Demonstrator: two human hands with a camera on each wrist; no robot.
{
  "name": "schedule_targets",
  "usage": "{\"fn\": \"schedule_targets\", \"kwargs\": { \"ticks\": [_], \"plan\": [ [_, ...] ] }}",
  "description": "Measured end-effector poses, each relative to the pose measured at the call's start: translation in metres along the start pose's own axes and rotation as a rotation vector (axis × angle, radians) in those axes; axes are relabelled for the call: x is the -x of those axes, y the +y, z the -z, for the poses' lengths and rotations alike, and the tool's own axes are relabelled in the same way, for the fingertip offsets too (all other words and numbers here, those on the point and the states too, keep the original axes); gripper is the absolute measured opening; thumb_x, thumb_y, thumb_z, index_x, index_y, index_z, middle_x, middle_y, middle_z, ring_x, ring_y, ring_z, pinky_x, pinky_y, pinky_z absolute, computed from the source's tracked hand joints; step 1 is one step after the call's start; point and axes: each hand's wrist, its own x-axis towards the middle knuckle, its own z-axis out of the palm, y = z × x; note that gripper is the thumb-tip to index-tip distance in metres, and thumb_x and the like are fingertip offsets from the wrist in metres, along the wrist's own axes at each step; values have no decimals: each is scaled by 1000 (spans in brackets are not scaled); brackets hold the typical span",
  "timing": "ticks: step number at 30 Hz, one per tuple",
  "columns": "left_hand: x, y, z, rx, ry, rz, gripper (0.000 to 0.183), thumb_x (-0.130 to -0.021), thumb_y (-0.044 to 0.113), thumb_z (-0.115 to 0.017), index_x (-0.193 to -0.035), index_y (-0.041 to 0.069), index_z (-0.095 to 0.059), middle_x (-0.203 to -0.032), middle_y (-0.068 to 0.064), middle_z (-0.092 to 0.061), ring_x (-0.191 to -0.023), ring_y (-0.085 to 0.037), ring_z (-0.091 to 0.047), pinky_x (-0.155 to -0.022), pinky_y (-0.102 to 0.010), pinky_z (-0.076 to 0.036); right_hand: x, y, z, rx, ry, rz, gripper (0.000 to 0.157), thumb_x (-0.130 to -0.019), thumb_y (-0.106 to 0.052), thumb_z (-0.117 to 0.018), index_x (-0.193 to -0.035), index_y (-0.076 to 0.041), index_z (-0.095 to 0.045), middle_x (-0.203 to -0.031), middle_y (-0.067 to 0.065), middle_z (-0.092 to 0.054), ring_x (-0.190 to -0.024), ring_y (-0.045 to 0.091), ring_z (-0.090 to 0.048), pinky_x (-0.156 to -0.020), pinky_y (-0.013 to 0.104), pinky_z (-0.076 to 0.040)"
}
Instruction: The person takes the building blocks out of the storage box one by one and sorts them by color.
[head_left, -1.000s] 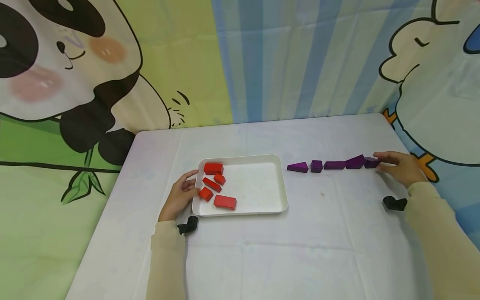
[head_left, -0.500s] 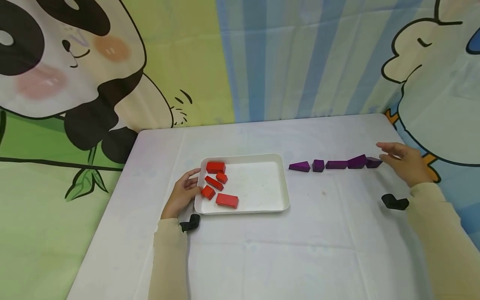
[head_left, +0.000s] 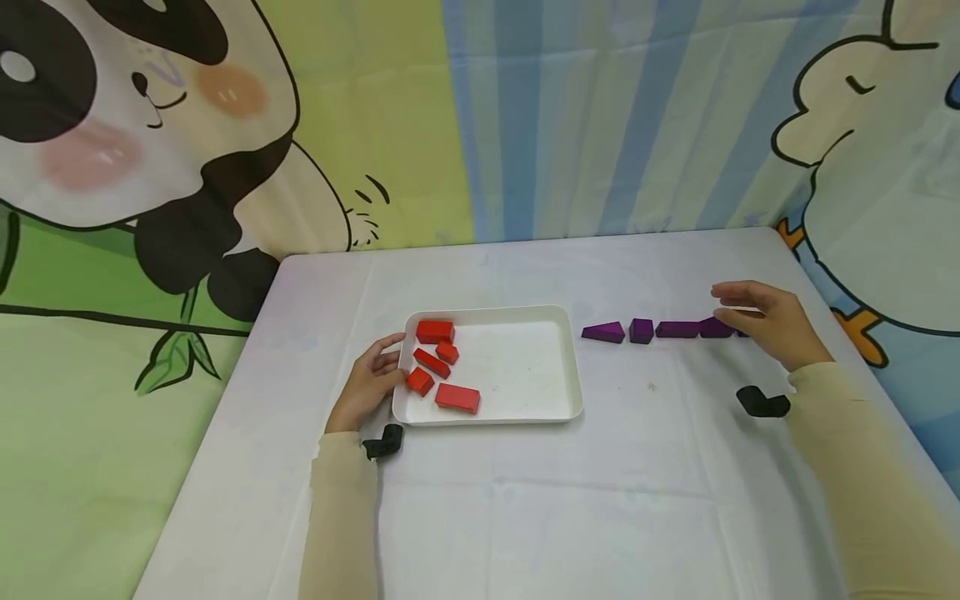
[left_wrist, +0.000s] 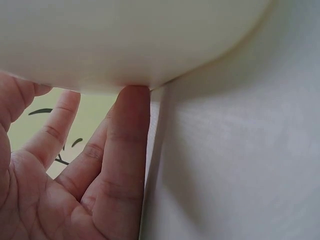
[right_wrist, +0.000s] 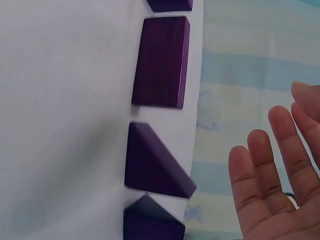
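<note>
In the head view, my left hand holds the left edge of a white tray, the thumb at its rim. The left wrist view shows the fingers bent toward the tray's outer wall, with a fingertip touching it. Several red blocks lie in the tray's left part. My right hand hovers above the right end of a row of purple blocks, holding nothing, its fingers relaxed. It hides part of the last block. In the right wrist view, purple blocks lie apart from the fingers.
The tray and the row rest on a white cloth-covered table. Behind stands a cartoon-printed backdrop. Black wrist-worn pieces sit by both wrists.
My right hand has let go of the rightmost purple block, lifted and shifted left over the row's end. The left hand stays at the tray. The head view has shifted slightly.
</note>
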Motion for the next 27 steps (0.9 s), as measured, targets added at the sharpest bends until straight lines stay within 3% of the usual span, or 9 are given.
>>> {"fn": "schedule_targets", "kwargs": {
  "ticks": [8, 23, 27],
  "plan": [
    [-1, -1, 0, -6, -1, 6, 67, -100, 3, -63, -164, 12, -46, -150, -29, -57, -120, -30, -64, -88, -25, -60, -5, -16, -22, -46, -45, 85, 42, -108, -16, -68, -145, 3, -62, -144, 25, -61, -108, -11, -54, -88, 3, -44],
    [0, 1, 1, 28, 3, -11, 67, -98, 1, -64, -162, 12, -49, -148, -28, -59, -117, -26, -64, -86, -22, -58, -5, -48, -65, -211, -138, 131, 42, -106, -18, -72, -141, 5, -64, -141, 17, -67, -114, 0, -63, -92, 10, -51],
    [0, 1, 1, 32, 2, -14, 68, -98, 1, -64, -163, 11, -48, -148, -29, -59, -117, -26, -64, -85, -22, -58, -5, -56, -79, -246, -161, 147, 41, -105, -13, -72, -140, 7, -65, -140, 23, -67, -111, 0, -65, -92, 12, -52]
  ]
}}
